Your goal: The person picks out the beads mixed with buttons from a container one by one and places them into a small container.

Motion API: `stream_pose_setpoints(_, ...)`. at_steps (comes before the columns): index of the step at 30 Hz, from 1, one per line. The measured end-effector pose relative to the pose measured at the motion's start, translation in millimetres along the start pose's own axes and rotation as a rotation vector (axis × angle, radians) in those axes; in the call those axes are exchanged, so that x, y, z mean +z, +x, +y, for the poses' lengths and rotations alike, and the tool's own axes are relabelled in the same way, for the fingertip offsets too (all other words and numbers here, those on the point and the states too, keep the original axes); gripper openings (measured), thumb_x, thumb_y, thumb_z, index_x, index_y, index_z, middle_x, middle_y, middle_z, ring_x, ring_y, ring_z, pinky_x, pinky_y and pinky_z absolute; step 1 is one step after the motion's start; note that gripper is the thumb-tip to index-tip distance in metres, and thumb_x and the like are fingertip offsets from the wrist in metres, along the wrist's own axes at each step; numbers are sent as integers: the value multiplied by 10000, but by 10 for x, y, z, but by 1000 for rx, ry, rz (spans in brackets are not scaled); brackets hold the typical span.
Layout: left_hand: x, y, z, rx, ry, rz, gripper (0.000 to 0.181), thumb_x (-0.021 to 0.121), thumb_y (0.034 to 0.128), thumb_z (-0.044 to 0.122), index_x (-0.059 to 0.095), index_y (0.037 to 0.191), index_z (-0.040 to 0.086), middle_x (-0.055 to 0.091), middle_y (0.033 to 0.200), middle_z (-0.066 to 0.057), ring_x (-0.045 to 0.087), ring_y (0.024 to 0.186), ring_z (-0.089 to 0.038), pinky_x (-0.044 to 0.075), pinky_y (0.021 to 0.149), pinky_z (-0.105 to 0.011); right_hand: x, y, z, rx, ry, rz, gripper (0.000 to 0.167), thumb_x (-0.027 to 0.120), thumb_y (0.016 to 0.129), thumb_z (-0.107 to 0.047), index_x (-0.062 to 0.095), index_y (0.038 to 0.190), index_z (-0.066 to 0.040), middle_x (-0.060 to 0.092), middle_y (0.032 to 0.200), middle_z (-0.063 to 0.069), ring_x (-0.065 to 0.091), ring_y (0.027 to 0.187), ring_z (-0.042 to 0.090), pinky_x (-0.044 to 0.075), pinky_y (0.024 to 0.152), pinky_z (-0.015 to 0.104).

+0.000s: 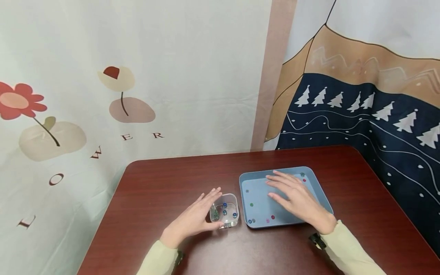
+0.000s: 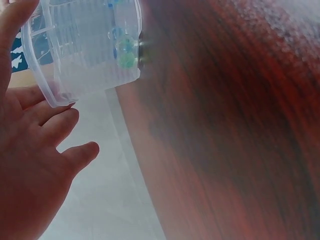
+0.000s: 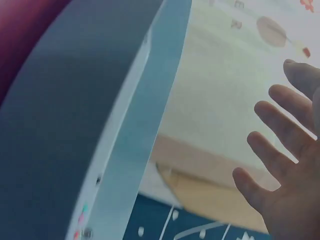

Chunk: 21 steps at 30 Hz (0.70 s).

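A small clear plastic box [image 1: 229,198] stands on the table with several blue and green glass beads [image 1: 225,212] in it. My left hand [image 1: 194,221] holds it from the left, thumb at the near side and fingers at the far side; the left wrist view shows the box [image 2: 95,50] between them. Over the blue tray [image 1: 258,176], my right hand [image 1: 295,194] hovers with fingers spread and nothing in them. Several small coloured beads [image 1: 251,205] lie scattered in the tray. In the right wrist view the hand [image 3: 290,165] is apart from the tray wall [image 3: 160,65].
The dark red wooden table [image 1: 165,183] has rounded far corners. Behind it hangs a pale curtain [image 1: 206,76] with flower prints, and at the right a navy cloth [image 1: 343,122] with white trees. The tray stands just right of the box.
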<state>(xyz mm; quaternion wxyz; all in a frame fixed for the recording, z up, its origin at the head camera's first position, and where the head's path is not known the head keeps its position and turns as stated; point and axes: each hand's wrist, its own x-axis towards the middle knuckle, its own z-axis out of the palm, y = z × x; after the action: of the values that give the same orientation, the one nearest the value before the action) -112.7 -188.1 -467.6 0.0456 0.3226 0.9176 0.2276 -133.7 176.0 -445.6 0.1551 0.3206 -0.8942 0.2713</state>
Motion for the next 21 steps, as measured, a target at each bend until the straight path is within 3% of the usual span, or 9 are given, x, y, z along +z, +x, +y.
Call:
stream_pose_setpoints(7, -15, -2, 21, -25, -8, -16, 938, 794, 879, 478, 383, 1578, 6, 317, 1675, -114, 281, 1545, -269, 235, 1247, -545, -205, -140, 302, 43, -123, 35, 501, 849, 842, -197, 715, 1313, -89, 675, 1365, 98, 505, 1382, 377, 393, 1094, 669)
stream_pose_setpoints(15, -17, -6, 22, -26, -2, -21, 940, 793, 880, 477, 380, 1579, 4, 314, 1676, -115, 281, 1545, -272, 234, 1249, -539, -263, -286, 610, 160, -209, -43, 480, 798, 895, -291, 712, 1310, -67, 646, 1388, 168, 445, 1403, 430, 343, 1072, 756)
stream_pose_setpoints(21, -17, 2, 10, -18, -6, -24, 930, 785, 886, 478, 386, 1569, -10, 327, 1668, -132, 293, 1539, -308, 238, 1242, -560, -275, -345, 789, 177, -286, -91, 514, 794, 882, -355, 713, 1310, -82, 636, 1397, 173, 426, 1407, 445, 324, 1060, 787)
